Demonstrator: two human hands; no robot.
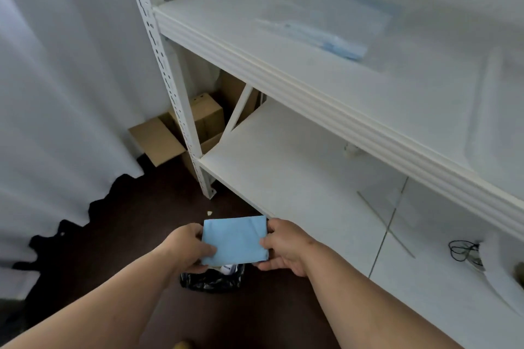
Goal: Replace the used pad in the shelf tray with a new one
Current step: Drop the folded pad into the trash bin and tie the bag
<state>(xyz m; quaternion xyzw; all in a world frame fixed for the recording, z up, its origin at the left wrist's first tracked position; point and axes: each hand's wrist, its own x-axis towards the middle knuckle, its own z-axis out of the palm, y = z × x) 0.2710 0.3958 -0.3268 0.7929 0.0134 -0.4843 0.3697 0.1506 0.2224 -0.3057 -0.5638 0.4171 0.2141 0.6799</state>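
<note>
A folded light-blue pad [236,239] is held low over the dark floor, in front of the white shelf unit. My left hand [190,248] grips its left edge, thumb on top. My right hand [285,248] grips its right edge the same way. Directly beneath the pad sits a bin lined with a black bag [212,279]. On the upper shelf [283,71] lies a clear plastic packet with blue pads inside [331,37]. A white tray [493,127] shows at the right end of that shelf, partly cut off by the frame.
The lower shelf [283,167] holds a clear sheet and a coiled black cable [463,252] at right. Cardboard boxes [198,125] stand behind the shelf post [170,88]. A white curtain [56,93] hangs at left over the dark floor.
</note>
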